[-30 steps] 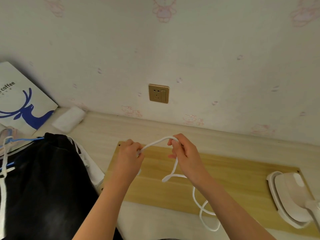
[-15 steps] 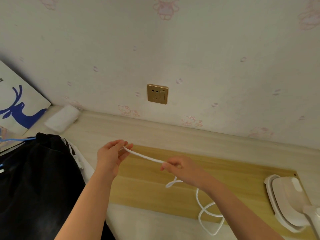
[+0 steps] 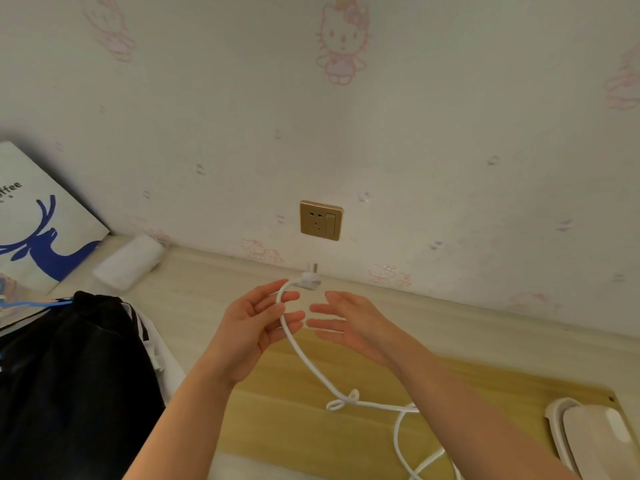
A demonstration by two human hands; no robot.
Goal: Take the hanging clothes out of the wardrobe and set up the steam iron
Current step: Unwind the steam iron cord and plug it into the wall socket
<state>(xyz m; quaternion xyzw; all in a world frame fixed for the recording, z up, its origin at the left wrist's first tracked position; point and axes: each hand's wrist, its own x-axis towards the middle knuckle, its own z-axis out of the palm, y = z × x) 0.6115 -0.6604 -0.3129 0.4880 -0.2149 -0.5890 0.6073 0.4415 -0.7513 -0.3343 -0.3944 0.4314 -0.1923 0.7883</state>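
1. Head view — the left hand (image 3: 254, 323) is raised above the desk with its fingers loosely curled around the white round power cord (image 3: 301, 355), just below the plug end; the hold is light, the cord running between thumb and fingers.
2. The white angled plug (image 3: 309, 279) sticks up just beyond the left fingertips, its metal prongs pointing up toward the wall.
3. The right hand (image 3: 349, 323) is just beside the left one, palm turned inward and fingers spread wide, holding nothing; its fingertips are near the cord but apart from it.
4. Above the plug, on the pale wallpaper printed with pink cartoon cats, sits the gold-coloured square wall socket (image 3: 321, 220) with a switch on its right side.
5. From the grip the cord falls toward the camera, forms a small loose knot, then loops across the yellowish wooden board (image 3: 298, 420) on the light desk.
6. Far right of the hands, at the board's edge, lies the white steam iron (image 3: 595, 441) — only partly in frame.
7. Left of the grip lies the black garment (image 3: 72, 382) on a blue hanger, with a white rolled towel (image 3: 130, 259) and a white paper bag with a blue deer (image 3: 41, 223) behind it.
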